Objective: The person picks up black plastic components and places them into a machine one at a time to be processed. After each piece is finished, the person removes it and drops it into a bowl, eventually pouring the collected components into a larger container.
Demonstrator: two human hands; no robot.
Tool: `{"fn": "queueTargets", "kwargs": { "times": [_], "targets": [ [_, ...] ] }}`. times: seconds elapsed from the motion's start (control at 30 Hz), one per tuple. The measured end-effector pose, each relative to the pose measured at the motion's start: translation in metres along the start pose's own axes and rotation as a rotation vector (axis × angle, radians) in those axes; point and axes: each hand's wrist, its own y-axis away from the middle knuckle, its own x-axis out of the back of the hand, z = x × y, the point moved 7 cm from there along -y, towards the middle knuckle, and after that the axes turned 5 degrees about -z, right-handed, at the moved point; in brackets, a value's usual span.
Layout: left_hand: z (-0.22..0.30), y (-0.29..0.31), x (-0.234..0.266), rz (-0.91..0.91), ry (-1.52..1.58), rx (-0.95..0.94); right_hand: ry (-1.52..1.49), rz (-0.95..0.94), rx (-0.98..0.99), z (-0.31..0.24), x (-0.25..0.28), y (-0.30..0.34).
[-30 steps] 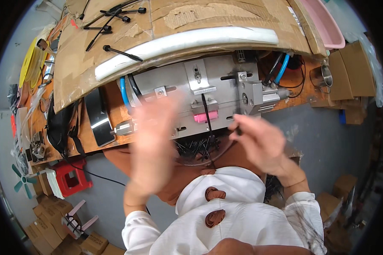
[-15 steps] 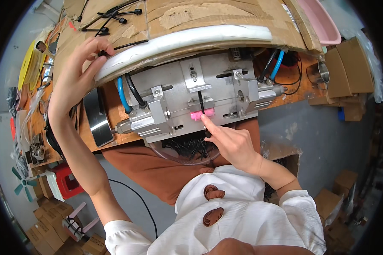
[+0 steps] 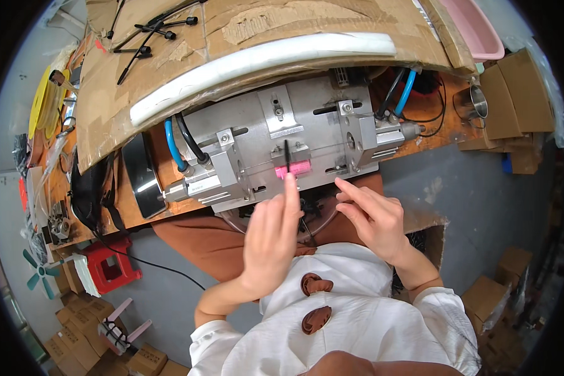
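Left hand (image 3: 271, 235) points at the rod (image 3: 287, 153) just ahead, grip unclear; right hand (image 3: 379, 225) sits loosely parted, apparently empty. Off-centre finger pressure could skew the rod.

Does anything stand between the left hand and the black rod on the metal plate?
Nothing visible does. The left hand has its index fingertip at the near end of the black rod, which lies across the pink piece; whether fingertip and rod touch, I cannot tell. The right hand is off to the right.
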Motion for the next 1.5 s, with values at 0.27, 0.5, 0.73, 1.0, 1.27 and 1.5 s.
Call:
{"fn": "queueTargets", "kwargs": {
  "times": [0.27,0.5,0.73,1.0,1.27,1.5],
  "targets": [
    [0.002,-0.008,-0.034,-0.077,-0.07,0.165,-0.028,0.062,-0.01,0.003,0.01,0.002],
    [0.005,-0.01,-0.026,-0.094,-0.151,0.137,-0.048,0.052,-0.029,0.0,0.015,0.003],
    [0.0,-0.033,0.078,0.201,1.282,-0.367,-0.072,0.064,-0.082,0.004,0.023,0.002],
    [0.078,-0.056,0.128,-0.525,2.241,-0.768,-0.07,0.053,-0.044,-0.002,0.009,-0.004],
    [0.13,-0.02,0.079,-1.039,2.256,-0.879,0.037,0.044,0.132,-0.022,0.022,-0.029],
    [-0.047,-0.076,0.106,-0.095,0.485,-0.342,0.314,0.058,0.683,-0.088,0.041,-0.163]
  ]
}}
